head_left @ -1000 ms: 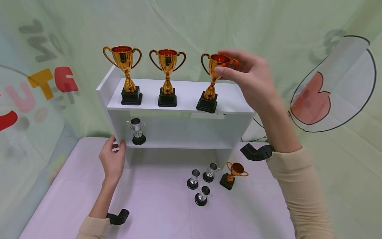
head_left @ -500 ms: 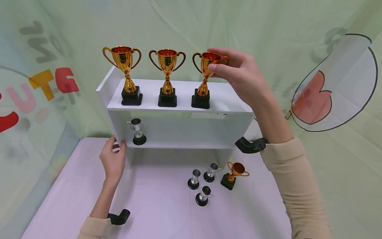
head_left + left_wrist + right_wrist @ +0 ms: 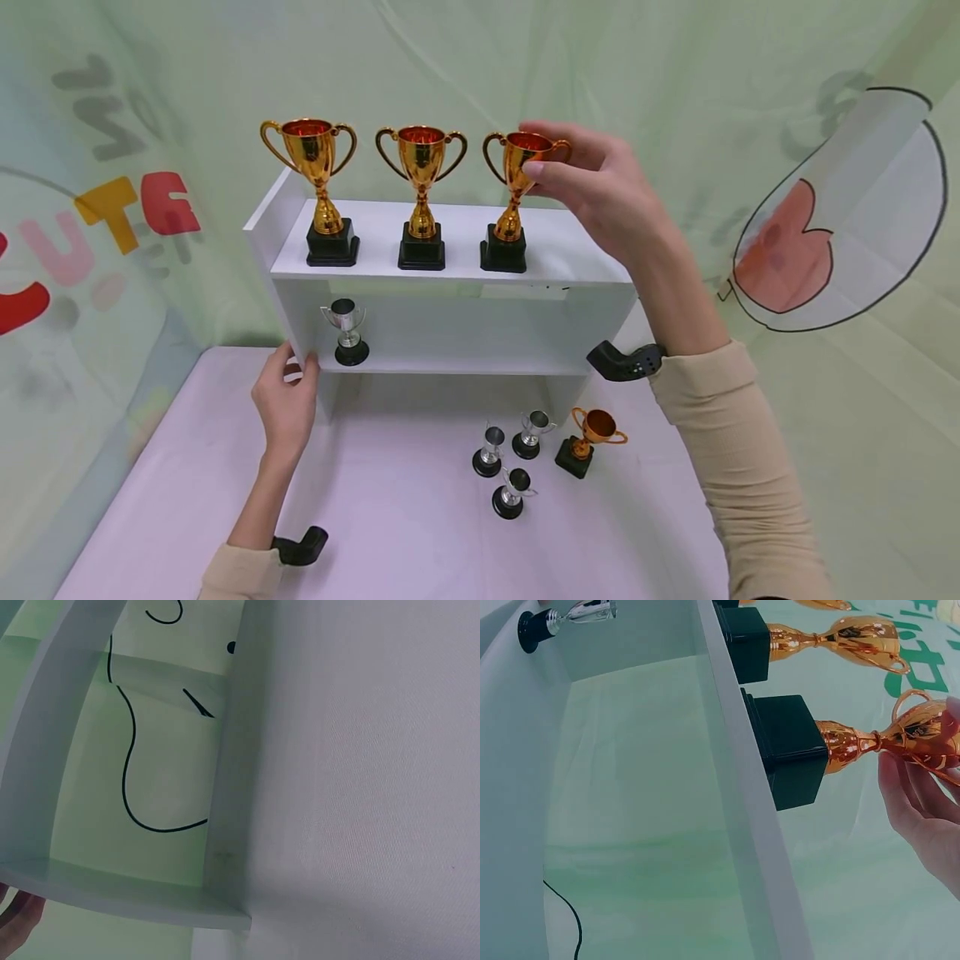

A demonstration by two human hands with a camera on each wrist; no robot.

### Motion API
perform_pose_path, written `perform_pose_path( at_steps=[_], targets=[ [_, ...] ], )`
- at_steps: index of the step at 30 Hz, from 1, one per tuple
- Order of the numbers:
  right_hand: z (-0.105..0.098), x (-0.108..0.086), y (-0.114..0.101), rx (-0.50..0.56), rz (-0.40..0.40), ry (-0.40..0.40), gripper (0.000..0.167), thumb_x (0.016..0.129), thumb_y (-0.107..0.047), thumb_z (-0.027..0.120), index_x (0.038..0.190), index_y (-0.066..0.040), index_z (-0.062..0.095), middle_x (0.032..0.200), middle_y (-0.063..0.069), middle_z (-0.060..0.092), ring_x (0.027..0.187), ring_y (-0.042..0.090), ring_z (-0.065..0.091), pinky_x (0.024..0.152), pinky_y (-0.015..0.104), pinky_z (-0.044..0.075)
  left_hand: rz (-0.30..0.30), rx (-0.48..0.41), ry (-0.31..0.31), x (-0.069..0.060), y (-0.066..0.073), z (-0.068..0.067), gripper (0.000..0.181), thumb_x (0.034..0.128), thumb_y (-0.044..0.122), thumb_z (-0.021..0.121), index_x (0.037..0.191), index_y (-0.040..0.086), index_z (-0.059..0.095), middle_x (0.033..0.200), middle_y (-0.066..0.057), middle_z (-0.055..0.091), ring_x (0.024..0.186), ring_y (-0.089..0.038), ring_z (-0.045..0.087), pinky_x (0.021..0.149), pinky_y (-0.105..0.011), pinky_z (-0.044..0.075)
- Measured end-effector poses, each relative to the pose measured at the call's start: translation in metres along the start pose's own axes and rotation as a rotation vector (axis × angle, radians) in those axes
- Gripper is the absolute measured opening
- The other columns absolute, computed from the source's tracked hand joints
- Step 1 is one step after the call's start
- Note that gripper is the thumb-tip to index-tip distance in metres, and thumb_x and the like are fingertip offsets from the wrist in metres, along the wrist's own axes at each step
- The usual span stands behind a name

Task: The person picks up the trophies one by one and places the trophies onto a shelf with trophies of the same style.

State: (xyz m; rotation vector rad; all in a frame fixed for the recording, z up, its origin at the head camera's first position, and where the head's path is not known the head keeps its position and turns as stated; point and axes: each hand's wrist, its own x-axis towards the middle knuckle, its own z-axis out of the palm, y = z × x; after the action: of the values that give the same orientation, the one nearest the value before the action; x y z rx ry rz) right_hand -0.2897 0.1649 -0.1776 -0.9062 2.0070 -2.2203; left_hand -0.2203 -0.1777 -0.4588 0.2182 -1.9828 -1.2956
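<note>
On the top board of a white shelf (image 3: 457, 279) stand gold trophy cups with black square bases. My right hand (image 3: 600, 187) holds the rightmost gold trophy (image 3: 507, 221) by its cup and right handle, its base resting on the board. To its left are the middle gold trophy (image 3: 422, 158) and the left gold trophy (image 3: 311, 154). My left hand (image 3: 285, 400) grips the left side panel of the shelf, low down; the left wrist view shows its fingers (image 3: 21, 924) at the panel edge. A small silver trophy (image 3: 348, 329) stands at the left of the middle board.
On the white-covered table (image 3: 405, 517), right of centre, stand small silver trophies (image 3: 508, 493) and another gold trophy (image 3: 597, 425), near the shelf's right leg. A pale printed curtain (image 3: 675, 67) hangs behind. A dark cable (image 3: 574, 915) shows in the right wrist view.
My right hand has moved a little left with the gold trophy, which has gone from tilted at the board's front edge to upright on the board. The left hand stays on the panel.
</note>
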Motion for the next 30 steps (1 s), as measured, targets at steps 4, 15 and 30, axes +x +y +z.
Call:
perform_pose_path(
  at_steps=[4, 15, 30],
  targets=[
    [-0.002, -0.001, 0.002, -0.002, 0.0, -0.012, 0.044, 0.092, 0.006, 0.068, 0.135, 0.004, 0.062, 0.114, 0.018, 0.068, 0.095, 0.032, 0.066, 0.098, 0.038, 0.056, -0.001, -0.002, -0.004, 0.0, -0.001, 0.0, 0.026, 0.0945, 0.004, 0.066, 0.12, 0.001, 0.071, 0.11, -0.019, 0.073, 0.079, -0.004, 0.06, 0.068, -0.001, 0.044],
    [-0.009, -0.016, 0.009, -0.08, 0.0, 0.037, 0.035, 0.093, -0.002, 0.071, 0.127, 0.002, 0.065, 0.119, 0.016, 0.07, 0.113, 0.036, 0.062, 0.098, 0.035, 0.056, 0.003, -0.006, -0.008, 0.0, -0.003, 0.0, 0.028, 0.0949, 0.004, 0.066, 0.122, 0.0, 0.071, 0.112, -0.019, 0.073, 0.078, 0.005, 0.057, 0.067, -0.001, 0.044],
    [-0.006, -0.054, 0.007, -0.263, 0.035, 0.18, 0.044, 0.092, -0.009, 0.076, 0.135, -0.007, 0.064, 0.125, 0.009, 0.07, 0.113, 0.028, 0.068, 0.095, 0.025, 0.056, 0.003, -0.01, -0.002, 0.0, -0.002, -0.001, 0.027, 0.0942, 0.003, 0.066, 0.121, 0.0, 0.071, 0.111, -0.02, 0.073, 0.078, 0.005, 0.057, 0.068, -0.001, 0.044]
  ],
)
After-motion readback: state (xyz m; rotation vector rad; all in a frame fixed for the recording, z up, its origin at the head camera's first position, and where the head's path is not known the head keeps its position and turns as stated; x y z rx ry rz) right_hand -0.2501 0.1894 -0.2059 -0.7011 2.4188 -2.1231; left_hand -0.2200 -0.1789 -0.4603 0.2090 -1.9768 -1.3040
